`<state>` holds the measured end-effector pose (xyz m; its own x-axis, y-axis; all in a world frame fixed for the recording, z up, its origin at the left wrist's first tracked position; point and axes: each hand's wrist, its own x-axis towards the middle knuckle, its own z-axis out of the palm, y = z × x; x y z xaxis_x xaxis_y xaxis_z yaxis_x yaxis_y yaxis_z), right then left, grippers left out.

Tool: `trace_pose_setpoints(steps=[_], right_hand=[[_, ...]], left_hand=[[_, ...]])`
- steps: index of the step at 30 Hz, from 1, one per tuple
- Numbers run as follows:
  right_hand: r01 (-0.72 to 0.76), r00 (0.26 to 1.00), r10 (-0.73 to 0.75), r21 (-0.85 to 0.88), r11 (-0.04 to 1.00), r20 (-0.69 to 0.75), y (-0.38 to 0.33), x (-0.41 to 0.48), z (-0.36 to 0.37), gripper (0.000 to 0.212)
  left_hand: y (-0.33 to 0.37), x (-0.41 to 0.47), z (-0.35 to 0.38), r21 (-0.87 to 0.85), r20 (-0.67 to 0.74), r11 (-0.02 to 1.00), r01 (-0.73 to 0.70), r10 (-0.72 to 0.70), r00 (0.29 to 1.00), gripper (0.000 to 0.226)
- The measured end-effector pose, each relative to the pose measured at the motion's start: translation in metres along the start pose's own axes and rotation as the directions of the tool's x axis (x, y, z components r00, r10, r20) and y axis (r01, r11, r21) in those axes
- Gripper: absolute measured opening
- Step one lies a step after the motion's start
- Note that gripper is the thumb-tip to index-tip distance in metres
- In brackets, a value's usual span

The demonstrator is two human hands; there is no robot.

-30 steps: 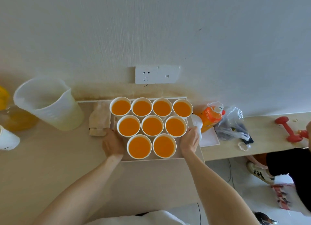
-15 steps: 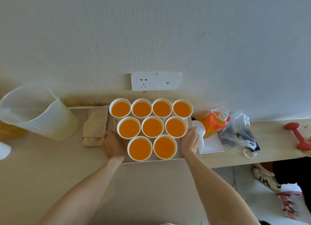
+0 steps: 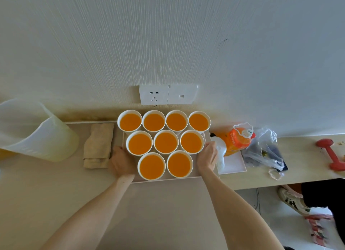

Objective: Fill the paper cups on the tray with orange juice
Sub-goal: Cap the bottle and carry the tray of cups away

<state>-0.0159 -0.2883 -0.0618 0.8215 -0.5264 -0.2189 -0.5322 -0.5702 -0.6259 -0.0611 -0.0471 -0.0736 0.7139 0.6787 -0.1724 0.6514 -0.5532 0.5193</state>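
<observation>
On the white rectangular tray (image 3: 169, 179), nine round paper cups (image 3: 165, 141) brim with orange juice, arranged four, three, two. Left hand (image 3: 122, 160) and right hand (image 3: 207, 156) each clamp a tray edge in a closed grip. Grips are unchanged from before; the tray sits on the smooth beige table (image 3: 46, 184).

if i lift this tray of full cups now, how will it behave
Probably heavy: the tray carries nine paper cups, all filled near the rim. Any tilt would likely spill juice. Cups are packed touching, so they may brace each other. With the left hand and right hand at opposite edges, it should stay level.
</observation>
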Motion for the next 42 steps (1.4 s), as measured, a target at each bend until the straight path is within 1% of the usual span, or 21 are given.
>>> trace_pose_setpoints(steps=[3, 7, 13, 20, 35, 39, 42], right_hand=[[0.007, 1.000, -0.008, -0.008, 1.000, -0.003, 0.001, 0.003, 0.002, 0.010], [0.012, 1.000, -0.012, -0.019, 1.000, -0.001, 0.004, 0.007, 0.004, 0.012], [0.035, 0.999, -0.035, -0.041, 0.999, 0.008, 0.005, 0.011, 0.008, 0.009], [0.027, 1.000, -0.027, -0.059, 0.998, 0.000, 0.006, 0.012, 0.015, 0.012], [0.080, 0.997, -0.080, -0.073, 0.994, 0.009, 0.013, 0.020, 0.020, 0.008], [0.077, 0.997, -0.077, -0.084, 0.994, 0.007, 0.013, 0.022, 0.022, 0.007], [0.079, 0.997, -0.079, -0.095, 0.992, 0.004, 0.013, 0.024, 0.023, 0.009]], left_hand=[[0.001, 0.001, 0.003, -0.007, -0.014, 1.000, 0.003, -0.003, 1.000, 0.036], [0.002, 0.001, 0.005, -0.001, -0.018, 1.000, 0.007, -0.007, 1.000, 0.030], [0.004, -0.002, 0.005, 0.019, -0.026, 1.000, 0.018, -0.018, 1.000, 0.028], [0.005, -0.001, 0.004, 0.017, -0.002, 1.000, 0.020, -0.020, 1.000, 0.033], [0.002, 0.008, 0.014, 0.045, -0.018, 0.998, 0.045, -0.044, 0.999, 0.028], [0.004, 0.007, 0.014, 0.028, -0.023, 0.999, 0.044, -0.043, 0.999, 0.030], [0.005, 0.008, 0.015, 0.018, -0.031, 0.998, 0.054, -0.054, 0.998, 0.026]])
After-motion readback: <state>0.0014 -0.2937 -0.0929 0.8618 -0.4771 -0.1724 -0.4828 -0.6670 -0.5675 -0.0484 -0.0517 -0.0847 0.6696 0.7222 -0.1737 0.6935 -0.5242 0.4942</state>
